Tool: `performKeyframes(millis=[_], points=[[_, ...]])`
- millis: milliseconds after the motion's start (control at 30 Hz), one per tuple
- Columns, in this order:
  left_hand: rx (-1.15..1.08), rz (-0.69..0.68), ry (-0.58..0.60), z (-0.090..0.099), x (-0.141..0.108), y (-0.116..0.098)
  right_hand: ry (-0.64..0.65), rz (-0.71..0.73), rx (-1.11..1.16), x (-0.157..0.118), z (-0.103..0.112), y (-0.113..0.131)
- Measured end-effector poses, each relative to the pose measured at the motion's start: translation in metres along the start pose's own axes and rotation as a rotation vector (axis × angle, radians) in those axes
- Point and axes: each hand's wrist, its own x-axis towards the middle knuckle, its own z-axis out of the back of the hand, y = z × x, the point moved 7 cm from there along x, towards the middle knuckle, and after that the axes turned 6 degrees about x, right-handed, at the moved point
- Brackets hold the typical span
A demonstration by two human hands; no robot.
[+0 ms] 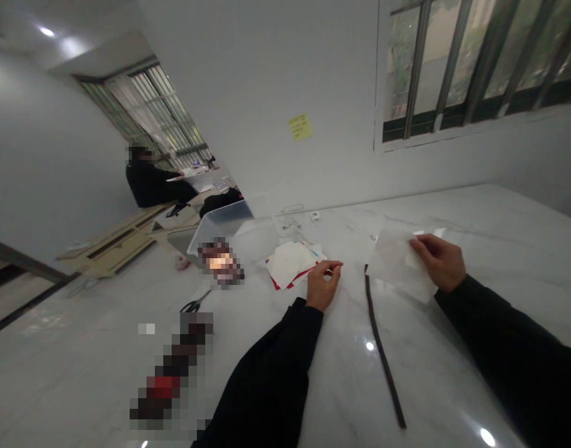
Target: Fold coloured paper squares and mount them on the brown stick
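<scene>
My right hand (440,261) pinches a thin, whitish, see-through sheet (392,255), perhaps plastic, by its right edge, and the sheet spreads to the left over the table. My left hand (323,285) is closed in a pinch just right of a stack of white papers (291,260) with red and blue edges showing. Whether anything is between those fingertips is too small to tell. Between my two forearms lies a long dark brown strip (381,345), its far end close to the sheet.
Scissors (196,303) lie on the white marbled table (341,386) at left, near a clear plastic bin (220,218). A small white object (315,216) sits by the wall below a yellow note (300,126). A person in dark clothes (150,180) sits far left.
</scene>
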Motion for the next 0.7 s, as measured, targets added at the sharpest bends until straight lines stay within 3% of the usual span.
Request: performKeyframes(millis=[167,267,367,500,600,700], points=[[-0.018,0.055,-0.014,0.003,0.002,0.003,0.033,-0.466,0.309,-0.020,-0.029,-0.041],[-0.106,0.116,0.025,-0.004,0.000,0.004,0.158,-0.606,0.406,-0.035,-0.051,-0.050],[-0.401,0.274,0.138,-0.024,-0.007,0.009,0.279,-0.643,0.485,-0.045,-0.068,-0.047],[-0.778,0.443,0.337,-0.049,-0.019,0.006,0.320,-0.572,0.455,-0.049,-0.074,-0.037],[-0.932,0.546,0.445,-0.055,-0.025,0.003,0.299,-0.544,0.438,-0.048,-0.074,-0.032],[-0.966,0.575,0.462,-0.054,-0.024,0.003,0.258,-0.561,0.453,-0.046,-0.072,-0.035]])
